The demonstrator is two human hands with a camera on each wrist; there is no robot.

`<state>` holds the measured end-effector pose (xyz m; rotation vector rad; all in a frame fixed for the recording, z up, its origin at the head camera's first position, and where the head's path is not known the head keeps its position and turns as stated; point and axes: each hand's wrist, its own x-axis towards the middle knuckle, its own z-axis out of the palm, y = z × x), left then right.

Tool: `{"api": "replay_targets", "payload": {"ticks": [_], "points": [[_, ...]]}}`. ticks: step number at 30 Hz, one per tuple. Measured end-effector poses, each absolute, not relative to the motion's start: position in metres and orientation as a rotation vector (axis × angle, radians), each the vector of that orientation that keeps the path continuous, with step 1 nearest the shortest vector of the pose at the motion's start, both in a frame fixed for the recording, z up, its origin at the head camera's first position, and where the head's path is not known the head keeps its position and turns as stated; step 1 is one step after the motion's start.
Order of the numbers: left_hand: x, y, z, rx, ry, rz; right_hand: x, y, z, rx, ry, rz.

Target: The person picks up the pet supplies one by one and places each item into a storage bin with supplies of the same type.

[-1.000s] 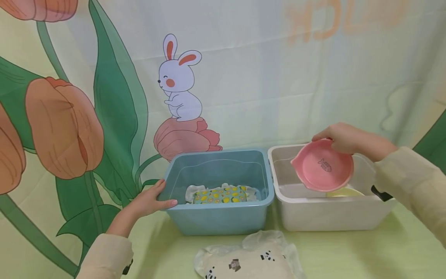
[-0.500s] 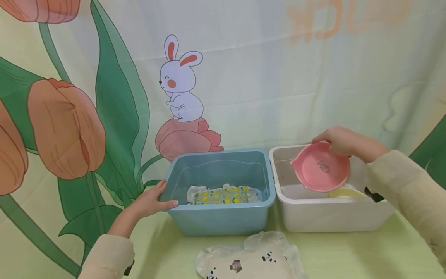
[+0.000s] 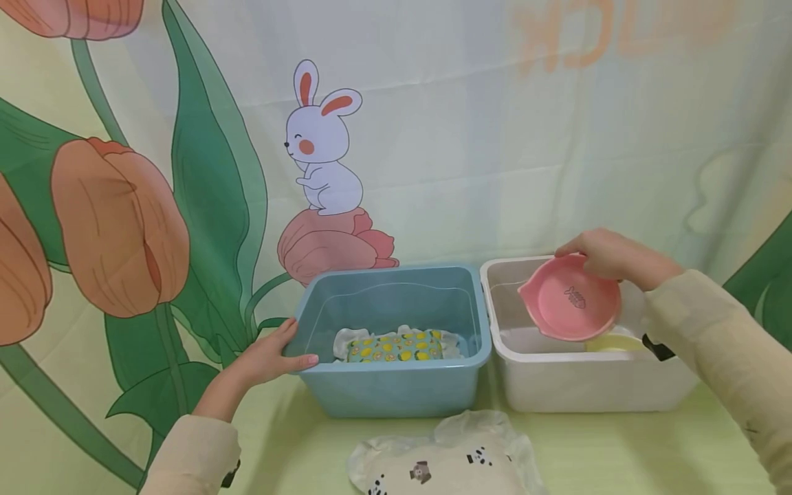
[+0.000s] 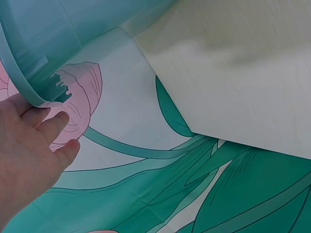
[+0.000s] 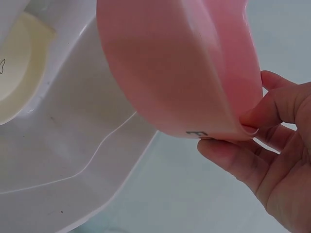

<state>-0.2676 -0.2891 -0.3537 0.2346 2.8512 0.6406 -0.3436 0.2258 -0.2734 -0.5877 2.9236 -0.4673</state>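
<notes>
My right hand point(image 3: 625, 256) grips the rim of a pink bowl point(image 3: 572, 302) with pointed corners and a fishbone print. The bowl is tilted on its side above the white bin point(image 3: 594, 381); in the right wrist view the thumb and fingers pinch the bowl's edge point(image 5: 160, 82). Inside that bin lies a pale yellow bowl point(image 3: 614, 342), partly hidden in the head view. My left hand point(image 3: 262, 357) rests on the front left corner of the blue bin point(image 3: 392, 392), thumb along the front rim and fingers relaxed at the side. A lemon-print cushion point(image 3: 392, 347) with white ruffles lies inside it.
A cream ruffled cushion point(image 3: 458, 467) with animal prints lies in front of the bins, cut off by the view's lower edge. The two bins stand side by side on a pale green surface point(image 3: 291, 447). Behind them hangs a printed cloth point(image 3: 433, 172).
The right hand and pink bowl have sunk slightly, with the right forearm shifting a little left. The left hand stays at the blue bin's corner. The head view has shifted slightly.
</notes>
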Motion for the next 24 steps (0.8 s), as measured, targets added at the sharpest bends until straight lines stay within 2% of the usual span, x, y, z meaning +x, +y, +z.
{"api": "replay_targets", "payload": {"ticks": [16,24], "points": [[-0.266,-0.288,-0.351,0.232,2.846,0.652,-0.354,0.226,-0.29,-0.544,2.882,-0.477],[-0.265,-0.287,-0.351,0.231,2.845,0.649,-0.357,0.228,-0.298,-0.605,2.902,-0.459]]}}
